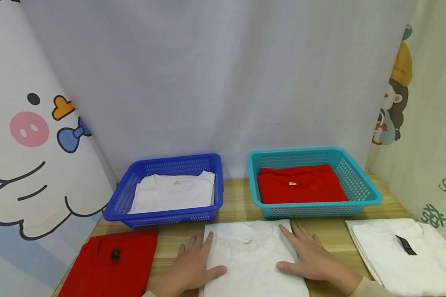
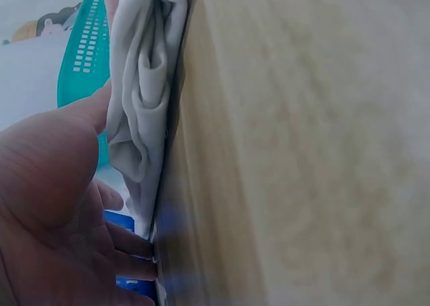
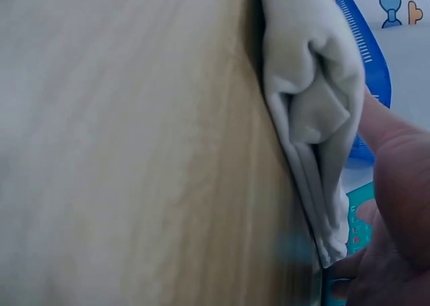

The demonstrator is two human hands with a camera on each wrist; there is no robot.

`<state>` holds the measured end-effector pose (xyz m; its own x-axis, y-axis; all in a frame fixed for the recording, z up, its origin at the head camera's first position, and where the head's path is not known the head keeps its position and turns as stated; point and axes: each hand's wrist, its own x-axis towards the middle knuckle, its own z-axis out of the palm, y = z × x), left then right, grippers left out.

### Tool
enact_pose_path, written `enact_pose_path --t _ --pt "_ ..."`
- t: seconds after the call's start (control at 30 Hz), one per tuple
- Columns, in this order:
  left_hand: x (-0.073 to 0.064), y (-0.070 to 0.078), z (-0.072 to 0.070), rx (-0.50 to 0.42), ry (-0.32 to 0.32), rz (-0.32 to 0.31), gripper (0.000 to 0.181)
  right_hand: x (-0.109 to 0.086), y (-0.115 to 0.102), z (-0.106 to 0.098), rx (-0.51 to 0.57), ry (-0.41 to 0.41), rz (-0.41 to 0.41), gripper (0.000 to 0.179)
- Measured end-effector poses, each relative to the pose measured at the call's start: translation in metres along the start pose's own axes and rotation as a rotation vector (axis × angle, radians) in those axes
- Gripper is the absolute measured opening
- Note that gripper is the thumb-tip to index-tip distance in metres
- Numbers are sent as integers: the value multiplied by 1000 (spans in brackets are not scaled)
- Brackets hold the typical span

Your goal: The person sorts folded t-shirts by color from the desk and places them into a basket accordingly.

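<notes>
A folded white shirt (image 1: 250, 258) lies flat at the front middle of the table, its collar toward the baskets. At its left side is my left hand (image 1: 194, 264), thumb on top of the cloth and the other fingers stretched along the edge. On the opposite side my right hand (image 1: 307, 256) rests likewise, thumb and index finger on the fabric. Both wrist views show the shirt's layered side folds (image 2: 144, 84) lying on the wood. In the right wrist view the fingers of my right hand (image 3: 396, 205) are partly hidden behind the cloth.
Behind stand a blue basket (image 1: 171, 215) holding folded white shirts and a teal basket (image 1: 319, 209) holding folded red ones. A folded red shirt (image 1: 109, 264) lies at left, a folded white shirt with black label (image 1: 405, 264) at right. Fabric curtains (image 1: 223, 82) hang around the table.
</notes>
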<state>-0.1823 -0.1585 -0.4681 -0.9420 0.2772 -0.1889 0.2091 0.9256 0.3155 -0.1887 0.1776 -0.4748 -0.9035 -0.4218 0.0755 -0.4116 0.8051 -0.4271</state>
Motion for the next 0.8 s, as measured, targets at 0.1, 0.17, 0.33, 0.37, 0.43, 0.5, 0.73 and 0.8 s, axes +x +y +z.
enact_pose_path --t 0.1,0.17,0.33,0.37,0.43,0.5,0.73,0.8 --pt "3 -2 4 5 -18 9 109 2 2 2 10 -47 26 100" --pt "5 -3 6 -5 -30 17 109 3 2 3 13 -65 32 100" --pt "4 -2 3 -51 -27 52 105 5 -1 1 33 -45 50 96" --pt "3 -2 1 -66 -18 59 104 6 -2 0 43 -37 52 94" --pt "3 0 -1 -102 0 72 101 6 -4 -2 70 -26 43 87" --pt "2 1 -3 -155 18 80 98 6 -5 -3 106 -31 30 80" --pt "3 -2 -3 -386 17 123 81 6 -3 -3 358 -67 27 67" --pt "3 -4 -2 -453 -7 136 76 6 -2 -2 450 -83 48 64"
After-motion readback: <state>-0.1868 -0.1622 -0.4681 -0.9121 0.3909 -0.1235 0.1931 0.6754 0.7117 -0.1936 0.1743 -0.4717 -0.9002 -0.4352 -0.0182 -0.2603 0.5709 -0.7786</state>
